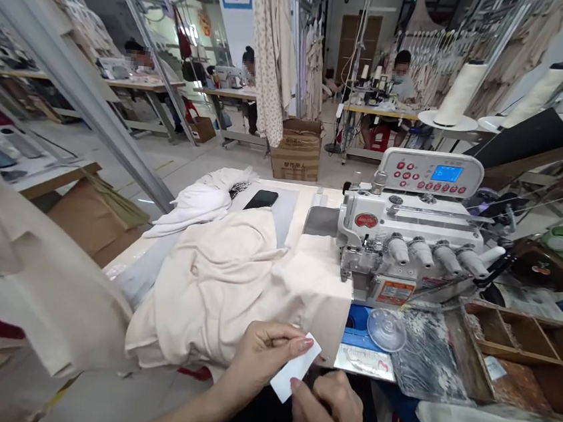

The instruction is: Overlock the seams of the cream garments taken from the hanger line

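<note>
Bottom centre, the left hand (261,351) pinches a white slip (289,371) up top; it slants down-left, right hand (334,408) touching lower, grip unclear.

Fabric (226,259) between slip (288,374) in front and phone (261,200) behind; sewing machine (416,218), divided tray (513,351) rightward.

Left hand (263,350) pinches between thumb and finger; right hand (330,407) curls nearby.

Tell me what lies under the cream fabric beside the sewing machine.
A pale sheet on the table shows past the far edge of the cream fabric and appears to run beneath it. Whatever else lies under the folds is covered.
</note>
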`<state>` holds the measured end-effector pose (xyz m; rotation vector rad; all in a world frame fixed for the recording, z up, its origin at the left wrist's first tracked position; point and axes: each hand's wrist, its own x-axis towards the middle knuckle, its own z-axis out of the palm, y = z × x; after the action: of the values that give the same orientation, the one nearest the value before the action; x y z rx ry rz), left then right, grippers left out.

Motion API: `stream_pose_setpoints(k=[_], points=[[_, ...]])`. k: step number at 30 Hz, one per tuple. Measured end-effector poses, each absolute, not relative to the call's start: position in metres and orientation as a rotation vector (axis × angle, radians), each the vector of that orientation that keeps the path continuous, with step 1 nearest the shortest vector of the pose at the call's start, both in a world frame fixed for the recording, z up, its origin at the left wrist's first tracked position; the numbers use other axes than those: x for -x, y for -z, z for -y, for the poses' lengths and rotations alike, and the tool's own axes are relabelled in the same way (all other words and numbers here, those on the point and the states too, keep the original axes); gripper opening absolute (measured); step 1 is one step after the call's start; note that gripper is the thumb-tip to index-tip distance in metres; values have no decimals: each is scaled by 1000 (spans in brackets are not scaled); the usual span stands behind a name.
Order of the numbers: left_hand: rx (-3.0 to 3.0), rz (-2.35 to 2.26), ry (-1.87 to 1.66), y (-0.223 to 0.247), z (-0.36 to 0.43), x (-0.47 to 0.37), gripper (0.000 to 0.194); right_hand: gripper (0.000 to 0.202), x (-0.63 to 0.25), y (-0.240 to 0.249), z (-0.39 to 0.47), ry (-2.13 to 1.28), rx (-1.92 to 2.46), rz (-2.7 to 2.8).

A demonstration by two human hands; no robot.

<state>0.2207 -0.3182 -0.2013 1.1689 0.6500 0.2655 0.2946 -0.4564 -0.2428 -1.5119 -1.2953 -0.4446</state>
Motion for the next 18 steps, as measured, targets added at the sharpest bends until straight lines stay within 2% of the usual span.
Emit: stream_pose_setpoints(k=[3,6,10,18], points=[[-1198,-612,-364,202,323,-216,47,10,-290,239,446,134,1449,890],[-1192,-572,-403,206,327,-211,47,12,-292,233,441,-29,1419,674],[-1211,-547,-402,210,330,-206,50,11,-295,233,443,-65,1427,676],[-1449,-457,-508,200,334,-208,37,13,-294,218,445,51,1477,675]])
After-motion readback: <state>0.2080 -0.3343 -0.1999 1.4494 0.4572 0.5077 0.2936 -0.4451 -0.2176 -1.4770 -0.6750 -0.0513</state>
